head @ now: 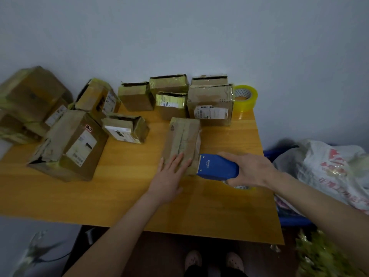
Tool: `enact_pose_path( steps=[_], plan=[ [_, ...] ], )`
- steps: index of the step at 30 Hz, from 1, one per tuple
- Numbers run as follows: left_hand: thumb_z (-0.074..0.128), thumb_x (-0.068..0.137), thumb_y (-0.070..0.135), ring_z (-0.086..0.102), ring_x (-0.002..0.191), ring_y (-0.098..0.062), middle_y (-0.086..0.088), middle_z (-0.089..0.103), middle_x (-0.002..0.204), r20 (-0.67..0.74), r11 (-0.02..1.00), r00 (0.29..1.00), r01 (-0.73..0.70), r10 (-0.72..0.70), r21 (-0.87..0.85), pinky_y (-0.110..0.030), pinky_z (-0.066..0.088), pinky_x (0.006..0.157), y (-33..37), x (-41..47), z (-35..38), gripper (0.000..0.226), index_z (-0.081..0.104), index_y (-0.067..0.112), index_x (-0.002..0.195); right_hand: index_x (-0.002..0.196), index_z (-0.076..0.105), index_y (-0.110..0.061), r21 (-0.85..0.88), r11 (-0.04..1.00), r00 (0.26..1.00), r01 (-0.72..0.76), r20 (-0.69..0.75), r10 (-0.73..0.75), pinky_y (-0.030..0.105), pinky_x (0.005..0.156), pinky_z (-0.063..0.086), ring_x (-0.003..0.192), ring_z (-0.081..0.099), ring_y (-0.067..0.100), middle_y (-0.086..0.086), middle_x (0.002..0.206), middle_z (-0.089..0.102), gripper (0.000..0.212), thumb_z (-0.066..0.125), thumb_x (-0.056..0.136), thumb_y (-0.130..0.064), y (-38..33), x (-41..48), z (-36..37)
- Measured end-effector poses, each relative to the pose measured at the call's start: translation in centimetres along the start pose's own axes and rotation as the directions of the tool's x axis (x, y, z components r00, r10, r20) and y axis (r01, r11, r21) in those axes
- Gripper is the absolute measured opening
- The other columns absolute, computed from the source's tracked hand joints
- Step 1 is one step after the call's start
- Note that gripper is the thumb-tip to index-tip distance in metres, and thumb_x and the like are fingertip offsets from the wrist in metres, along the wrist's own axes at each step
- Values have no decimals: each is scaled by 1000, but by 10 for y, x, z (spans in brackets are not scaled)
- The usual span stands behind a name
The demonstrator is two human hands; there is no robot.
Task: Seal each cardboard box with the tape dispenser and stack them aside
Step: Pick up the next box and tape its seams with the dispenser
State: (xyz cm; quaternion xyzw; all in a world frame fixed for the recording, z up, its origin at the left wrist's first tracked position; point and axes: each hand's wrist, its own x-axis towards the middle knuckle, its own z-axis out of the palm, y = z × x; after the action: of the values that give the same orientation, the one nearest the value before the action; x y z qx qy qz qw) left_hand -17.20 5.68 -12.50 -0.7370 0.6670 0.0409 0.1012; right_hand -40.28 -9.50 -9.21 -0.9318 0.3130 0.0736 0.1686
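The left hand (169,176) lies flat, fingers straight, and presses on the near end of a cardboard box (182,140). The right hand (250,169) is closed around the blue tape dispenser (217,168). The dispenser's long axis goes from right to left, and its front edge points left and touches the box's near right corner. The box lies near the middle of the wooden table (119,196), with its long axis going away from the person. Other boxes (210,104) stand behind it, and a roll of tape (246,97) is at the far right corner.
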Motion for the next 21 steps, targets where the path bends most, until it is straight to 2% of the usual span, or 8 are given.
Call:
enact_pose_path(
  steps=[2, 7, 14, 18, 21],
  plan=[
    [57, 89, 42, -10, 147, -21, -1, -13, 160, -1, 1000, 1000, -4, 4, -9, -51, -1, 119, -1, -1, -1, 101, -31, 37, 138, 141, 9, -55, 1, 1000, 999, 27, -31, -27, 32, 66, 54, 84, 58, 14, -14, 93, 56, 82, 57, 75, -64, 3, -1, -1],
    [58, 90, 36, -12, 147, -20, 0, -14, 160, 6, 1000, 1000, -8, 8, -9, -49, -4, 119, -3, -2, 0, 99, -28, 38, 140, 146, 9, -53, 9, 1000, 1000, 1, 23, -1, 28, 68, 52, 87, 58, 12, -13, 104, 62, 87, 56, 74, -64, 21, -10, -5],
    [58, 89, 36, -12, 147, -20, 0, -17, 159, 27, 1000, 1000, 1, 0, -21, -49, -5, 118, -3, 0, 1, 100, -28, 39, 140, 144, 17, -51, -88, 994, 980, -66, 182, 81, 33, 71, 53, 91, 58, 17, -11, 96, 57, 81, 60, 76, -58, -9, 12, -7],
    [59, 89, 37, -12, 147, -21, 0, -16, 159, 14, 999, 1000, -7, 8, -40, -52, -3, 118, -3, 2, 3, 101, -29, 39, 138, 145, 23, -48, -101, 989, 956, -106, 263, 129, 36, 81, 53, 101, 55, 20, -8, 111, 58, 80, 62, 76, -59, -27, 33, -7],
    [59, 89, 39, -13, 146, -20, 0, -19, 159, 13, 998, 1000, -6, 7, -64, -48, -10, 117, -4, 2, 3, 98, -22, 39, 145, 144, 28, -46, -117, 987, 947, -112, 290, 142, 33, 75, 48, 103, 54, 21, -8, 119, 58, 77, 62, 76, -61, -37, 44, -14]
  ],
)
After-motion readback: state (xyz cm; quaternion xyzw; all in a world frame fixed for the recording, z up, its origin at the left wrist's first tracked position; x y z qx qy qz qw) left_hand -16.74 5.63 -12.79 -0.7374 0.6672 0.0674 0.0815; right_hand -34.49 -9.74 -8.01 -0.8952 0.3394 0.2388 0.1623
